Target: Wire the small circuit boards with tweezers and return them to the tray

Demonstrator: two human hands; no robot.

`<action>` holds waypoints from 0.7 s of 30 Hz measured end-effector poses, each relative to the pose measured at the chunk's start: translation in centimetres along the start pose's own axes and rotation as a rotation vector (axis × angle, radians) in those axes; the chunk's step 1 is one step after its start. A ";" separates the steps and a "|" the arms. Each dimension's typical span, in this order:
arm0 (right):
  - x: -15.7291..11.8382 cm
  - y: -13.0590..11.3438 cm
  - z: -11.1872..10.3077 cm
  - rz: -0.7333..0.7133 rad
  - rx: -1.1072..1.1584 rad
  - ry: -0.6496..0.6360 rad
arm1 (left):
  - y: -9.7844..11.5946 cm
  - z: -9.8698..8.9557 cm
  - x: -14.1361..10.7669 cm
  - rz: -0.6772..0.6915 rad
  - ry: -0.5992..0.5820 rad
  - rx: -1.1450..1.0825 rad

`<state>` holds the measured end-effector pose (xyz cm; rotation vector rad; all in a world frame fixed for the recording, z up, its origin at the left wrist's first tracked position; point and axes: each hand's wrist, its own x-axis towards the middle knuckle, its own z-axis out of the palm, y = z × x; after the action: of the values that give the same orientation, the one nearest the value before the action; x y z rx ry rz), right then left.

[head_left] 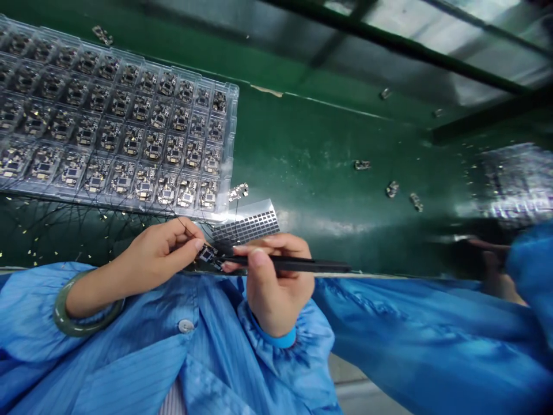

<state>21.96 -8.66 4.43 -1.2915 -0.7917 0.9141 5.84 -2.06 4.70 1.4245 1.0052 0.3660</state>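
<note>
My left hand pinches the left end of a small circuit board between thumb and fingers, just over the bench's front edge. In my right hand is a pair of black tweezers, its tips pointing left at the board. Whether the tips touch the board or grip anything, I cannot tell. Just behind my hands lies a sheet of small dark rectangular stickers, partly covered by my right hand. Another small circuit board rests between that sheet and the tray.
A clear plastic tray full of circuit boards, with thin black wires trailing from its front, covers the left of the green bench. Several loose boards lie to the right. A co-worker's blue sleeve and another tray are at far right.
</note>
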 end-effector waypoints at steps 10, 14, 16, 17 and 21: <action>0.6 2.1 1.2 0.026 -0.046 0.017 | -0.6 -0.1 0.0 -0.017 0.047 0.017; 0.7 2.3 1.2 0.020 -0.038 0.017 | -0.7 -0.1 0.0 -0.010 0.054 0.047; 0.7 2.2 1.3 0.025 -0.038 0.013 | -0.7 -0.1 0.0 -0.007 0.054 0.060; 0.7 2.2 1.3 0.029 -0.037 0.011 | -0.7 -0.1 0.0 -0.006 0.051 0.066; 0.8 2.2 1.4 0.027 -0.021 0.006 | -0.8 -0.1 0.0 0.005 0.051 0.074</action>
<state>20.81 -7.29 2.42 -1.3259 -0.7822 0.9254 5.50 -2.13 3.97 1.4904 1.0664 0.3733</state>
